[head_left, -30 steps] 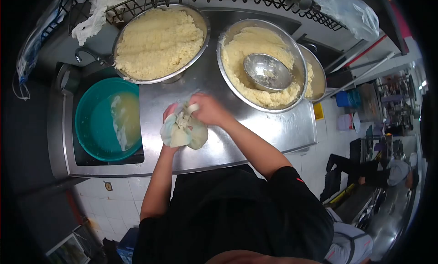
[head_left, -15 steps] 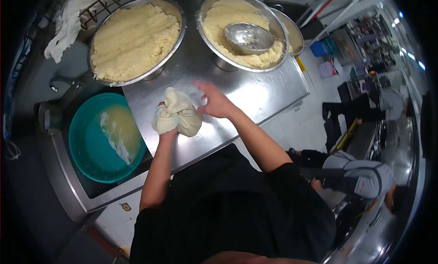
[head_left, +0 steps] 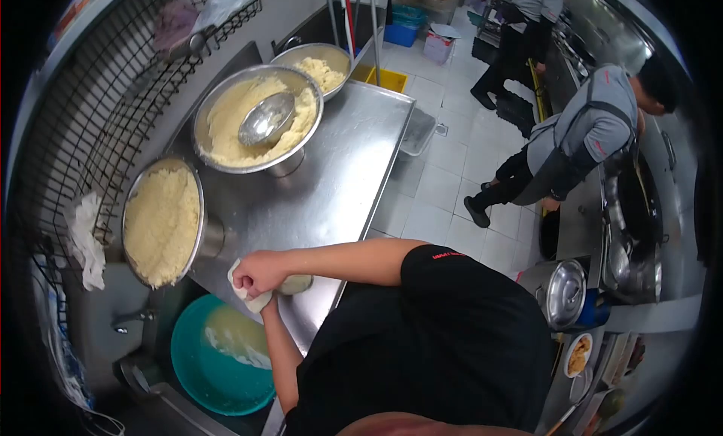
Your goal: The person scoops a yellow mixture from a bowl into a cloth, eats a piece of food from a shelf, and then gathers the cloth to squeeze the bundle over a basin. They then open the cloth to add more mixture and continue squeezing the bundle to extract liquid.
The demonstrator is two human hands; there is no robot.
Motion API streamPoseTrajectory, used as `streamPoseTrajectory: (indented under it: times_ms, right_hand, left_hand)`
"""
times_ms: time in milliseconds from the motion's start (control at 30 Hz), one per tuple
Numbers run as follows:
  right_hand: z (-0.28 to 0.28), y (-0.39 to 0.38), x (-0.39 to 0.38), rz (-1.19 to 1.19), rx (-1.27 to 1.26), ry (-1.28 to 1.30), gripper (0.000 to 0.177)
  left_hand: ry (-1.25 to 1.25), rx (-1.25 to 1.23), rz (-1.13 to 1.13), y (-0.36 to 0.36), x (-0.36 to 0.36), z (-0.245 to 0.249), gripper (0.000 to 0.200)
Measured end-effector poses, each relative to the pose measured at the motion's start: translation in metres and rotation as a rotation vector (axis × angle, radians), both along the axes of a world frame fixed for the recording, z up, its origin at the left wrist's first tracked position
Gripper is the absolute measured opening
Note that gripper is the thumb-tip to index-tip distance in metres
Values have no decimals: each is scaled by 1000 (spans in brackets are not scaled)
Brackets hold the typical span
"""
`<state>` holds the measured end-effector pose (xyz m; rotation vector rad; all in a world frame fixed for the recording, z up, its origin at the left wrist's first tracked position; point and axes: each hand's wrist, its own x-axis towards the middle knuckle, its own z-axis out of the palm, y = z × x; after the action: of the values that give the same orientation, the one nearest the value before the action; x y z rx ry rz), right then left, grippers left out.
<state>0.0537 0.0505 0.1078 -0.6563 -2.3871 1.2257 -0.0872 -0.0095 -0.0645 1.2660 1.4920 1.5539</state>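
A cream cloth, bunched into a bundle, is between my two hands over the steel table's near edge. My right hand is closed on the cloth from above, its fingers curled inward. Beneath it, my left hand grips the same cloth, with most of its fingers hidden. Close by on the left, a green basin holds cloudy, pale yellow liquid.
On the steel table, a metal bowl of pale crumbly food stands beyond another such bowl. A smaller metal bowl rests in the farther one. Two co-workers stand at the right by the stoves. A wire rack lines the left wall.
My right hand has moved from open beside the cloth to closed on it. My view has turned right, showing more of the kitchen floor and the co-workers.
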Motion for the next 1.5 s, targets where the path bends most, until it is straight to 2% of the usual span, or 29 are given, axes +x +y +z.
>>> streamPoseTrajectory:
  times_ms: [67,100,167,200,300,333,367,433,467,500,567,633,700,733,833,867,900,967,1000,1033,1067,1100,1133,1167,1233,1300,1367,1400,1500]
  right_hand:
    - [-1,2,17,14,-368,271,46]
    - [-4,7,29,2,-353,275,46]
    - [-25,18,55,-190,-123,191,67]
    - [-40,20,62,-210,-90,8,86]
    - [-105,13,40,-77,71,-79,97]
    - [-100,12,33,19,55,-156,103]
    - [-95,10,33,30,63,-147,103]
    - [-84,13,32,218,-169,-87,106]
    - [-85,11,37,227,-154,-85,106]
    - [-89,0,43,109,-151,-89,106]
    - [-100,-4,55,1,-164,-91,106]
    - [-105,-11,56,-37,-288,-297,110]
    - [-100,-35,56,-66,-217,-216,111]
    - [-93,-41,57,-102,-113,-153,113]
    - [-69,-46,47,-40,-55,-105,114]
    - [-64,-47,42,-29,-9,-175,107]
    - [-63,-47,36,-40,10,-172,107]
    - [-78,-46,19,-64,26,-106,89]
    - [-87,-46,9,-75,37,-105,89]
    - [-96,-48,-6,-135,36,15,75]
    - [-99,-49,-23,-200,34,141,62]
    - [-103,-48,-35,-214,46,140,62]
    - [-109,-51,-47,-253,94,88,47]
    - [-120,-55,-62,-291,133,34,33]
    - [-153,-65,-91,-365,60,19,34]
    - [-168,-68,-95,-440,-6,-13,35]
    - [-148,-85,-90,-512,35,100,33]
    - [-119,-94,-81,-500,-51,31,33]
    - [-108,-107,-86,-507,74,53,42]
  left_hand:
    - [-392,0,1,-2,11,34,45]
    - [-390,10,-15,-1,12,50,45]
    - [49,-259,64,-12,15,65,42]
    - [-19,-133,72,-8,-4,26,38]
    - [6,-97,19,-5,3,27,40]
    - [157,-178,14,-1,1,25,36]
    - [165,-172,26,-5,0,24,36]
    - [531,-289,-4,-7,0,30,33]
    - [725,-232,-44,-8,-3,28,31]
    - [727,-231,-33,-12,-9,25,31]
    - [332,-445,-42,-30,-7,42,37]
    - [258,-506,27,-37,5,53,38]
    - [-68,-313,48,-43,18,62,42]
    - [-70,-288,25,-46,35,80,44]
    - [57,-93,-36,-38,26,58,45]
    - [204,-14,-39,-40,21,57,47]
    - [207,7,-47,-40,13,56,47]
    - [455,130,-96,-42,1,63,47]
    - [418,77,-65,-51,-3,64,49]
    - [427,84,-74,-62,-9,72,49]
    - [583,120,-80,-71,-17,82,51]
    - [724,164,-79,-71,-24,87,53]
    - [456,59,-134,-74,-43,78,59]
    - [450,61,-144,-79,-48,87,59]
    - [-32,38,-104,-100,-52,102,62]
    - [-20,5,-86,-111,-71,94,68]
    - [483,-326,-368,-121,-105,70,72]
    - [548,-365,-473,-126,-127,38,73]
    - [476,-353,-469,-103,-133,5,74]
